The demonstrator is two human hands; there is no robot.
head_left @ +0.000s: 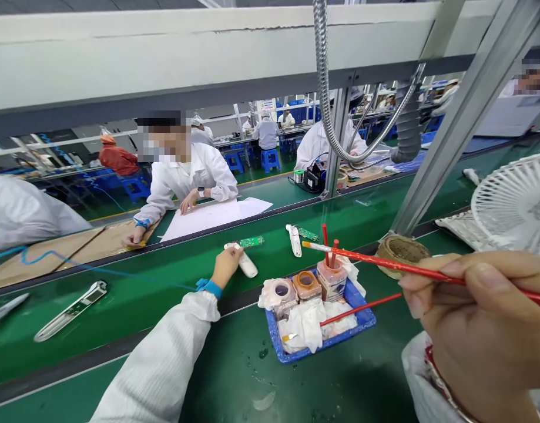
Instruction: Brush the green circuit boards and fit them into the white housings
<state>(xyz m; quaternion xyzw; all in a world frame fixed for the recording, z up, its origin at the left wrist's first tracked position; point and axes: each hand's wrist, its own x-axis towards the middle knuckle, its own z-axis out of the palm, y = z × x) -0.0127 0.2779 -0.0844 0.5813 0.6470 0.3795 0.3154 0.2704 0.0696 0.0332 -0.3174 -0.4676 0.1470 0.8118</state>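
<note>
My left hand (225, 265) reaches out over the green conveyor belt (133, 294) and closes round a white plastic casing (243, 261); a small green circuit board (251, 241) lies just beyond it. My right hand (476, 311) is close to the camera, its fingers pinched on a red-handled brush (384, 264) whose white tip points left above a blue tray (362, 320). A second white casing (294, 239) with another green board (307, 234) lies farther right on the belt.
The blue tray holds small jars (305, 285), white rags and more red brushes (360, 308). A roll of tape (402, 249) and a white fan (514, 202) stand at right. Metal-edged casings (71, 310) lie on the belt at left. A person in white (185, 176) works opposite.
</note>
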